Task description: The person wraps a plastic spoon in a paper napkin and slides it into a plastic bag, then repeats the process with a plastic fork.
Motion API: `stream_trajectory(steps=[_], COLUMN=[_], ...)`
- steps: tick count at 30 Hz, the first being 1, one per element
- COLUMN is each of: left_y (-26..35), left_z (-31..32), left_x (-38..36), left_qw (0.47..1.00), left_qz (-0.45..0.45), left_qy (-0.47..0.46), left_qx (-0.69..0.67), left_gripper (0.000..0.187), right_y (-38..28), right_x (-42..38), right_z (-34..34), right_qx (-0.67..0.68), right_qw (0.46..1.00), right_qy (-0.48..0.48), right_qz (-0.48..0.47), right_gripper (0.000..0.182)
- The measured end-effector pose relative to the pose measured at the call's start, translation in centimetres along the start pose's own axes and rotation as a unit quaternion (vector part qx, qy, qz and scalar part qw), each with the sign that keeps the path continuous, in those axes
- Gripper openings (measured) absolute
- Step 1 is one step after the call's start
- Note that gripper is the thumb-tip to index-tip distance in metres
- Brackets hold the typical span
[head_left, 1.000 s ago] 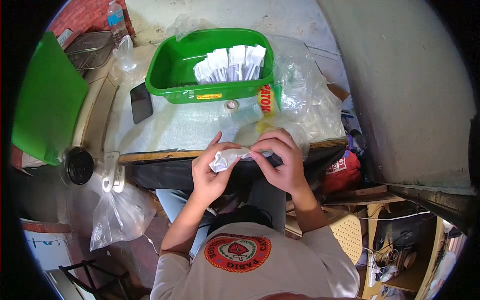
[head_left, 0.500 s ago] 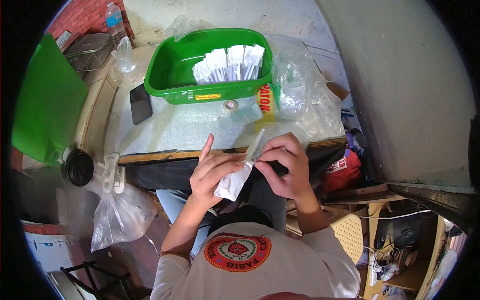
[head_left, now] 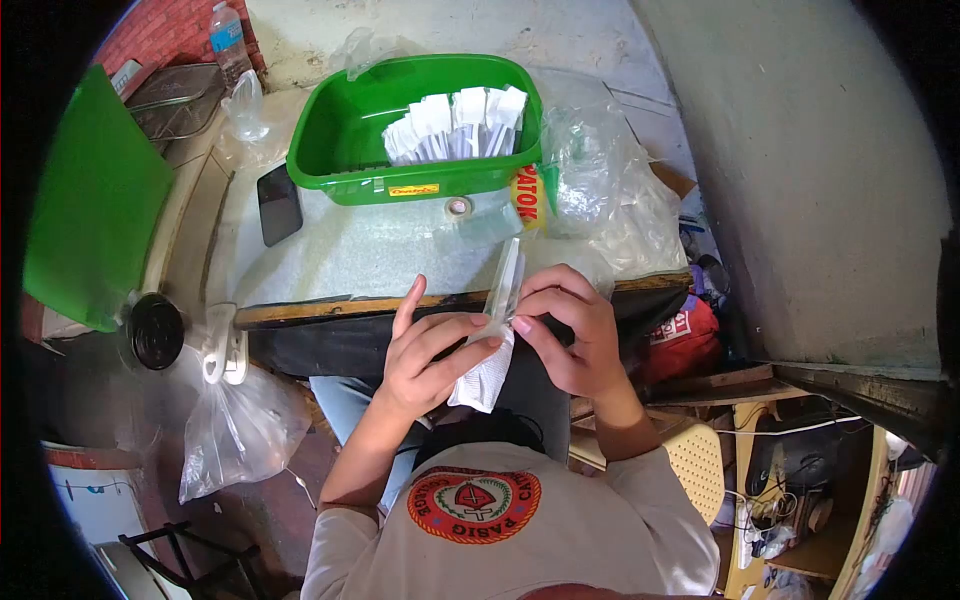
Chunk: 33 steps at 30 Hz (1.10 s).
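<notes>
My left hand (head_left: 425,368) grips a folded white paper napkin (head_left: 484,380) from the left, with its index finger raised. A narrow clear plastic sleeve (head_left: 507,278) stands up from the napkin's upper end, and something whitish and slender shows inside it. At the join of sleeve and napkin, my right hand (head_left: 572,345) pinches the plastic between thumb and fingertips. Both hands are in front of the table's near edge, above my lap. On the table, a green plastic tub (head_left: 335,187) holds several similar white packets (head_left: 455,128) standing in a row.
A roll of tape (head_left: 458,207) and a clear plastic piece (head_left: 485,230) lie before the tub. A black phone (head_left: 279,205) is to its left, crumpled plastic bags (head_left: 620,195) to its right. At the left, a bag (head_left: 245,425) hangs near a blurred fan (head_left: 155,330).
The napkin and sleeve have turned more upright and shifted slightly right. My left fingers have moved across the napkin's top; the right hand keeps its pinch.
</notes>
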<state>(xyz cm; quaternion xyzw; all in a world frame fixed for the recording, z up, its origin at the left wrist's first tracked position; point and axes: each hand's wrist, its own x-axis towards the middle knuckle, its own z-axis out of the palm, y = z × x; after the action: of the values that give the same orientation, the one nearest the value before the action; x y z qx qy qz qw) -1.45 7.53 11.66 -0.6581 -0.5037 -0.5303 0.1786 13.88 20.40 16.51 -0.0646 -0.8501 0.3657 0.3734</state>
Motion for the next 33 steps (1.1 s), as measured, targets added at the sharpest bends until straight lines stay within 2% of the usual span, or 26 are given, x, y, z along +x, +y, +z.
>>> stream_trajectory(steps=[2,4,8,14,16,20,25,27,32,33], left_y=[0.2,0.1,0.1,0.0,-0.1,-0.3,0.0,0.5,0.5,0.4], left_z=[-0.1,-0.1,-0.4,0.0,0.1,0.0,0.1,0.4,0.0,0.0], left_x=[0.2,-0.1,-0.1,-0.2,-0.4,-0.7,-0.5,-0.1,-0.1,-0.1], left_qw=[0.997,0.996,0.994,0.997,0.998,0.999,0.999,1.0,1.0,1.0], left_qz=[0.045,0.056,0.069,0.06,0.057,0.039,0.01,-0.013,-0.013,-0.008], left_qy=[-0.002,-0.017,-0.032,-0.006,-0.004,-0.018,-0.028,0.02,-0.007,-0.009], left_qx=[0.067,0.072,0.076,0.046,0.039,0.033,0.016,0.009,0.0,0.0], left_gripper=[0.026,0.028,0.035,0.034,0.033,0.029,0.031,0.033,0.032,0.031], right_y=[0.3,0.5,0.3,0.1,0.2,-0.5,-0.6,-0.7,-0.6,-0.9], right_x=[0.1,0.3,0.0,-0.5,-0.5,-0.6,-0.8,-0.9,-0.9,-1.3], right_z=[0.1,0.3,0.7,1.1,1.1,0.8,0.9,1.1,1.1,1.3], right_qx=[0.009,0.088,0.086,-0.009,-0.078,-0.124,-0.076,-0.071,-0.072,-0.064], right_qw=[1.0,0.996,0.996,0.997,0.988,0.986,0.994,0.995,0.995,0.997], right_qy=[-0.001,-0.012,0.001,0.059,0.072,0.038,-0.003,-0.002,0.002,0.039], right_qz=[0.003,0.03,0.012,-0.043,-0.114,-0.101,-0.077,-0.075,-0.065,-0.004], right_gripper=[0.009,0.007,0.008,0.012,0.016,0.018,0.015,0.015,0.018,0.02])
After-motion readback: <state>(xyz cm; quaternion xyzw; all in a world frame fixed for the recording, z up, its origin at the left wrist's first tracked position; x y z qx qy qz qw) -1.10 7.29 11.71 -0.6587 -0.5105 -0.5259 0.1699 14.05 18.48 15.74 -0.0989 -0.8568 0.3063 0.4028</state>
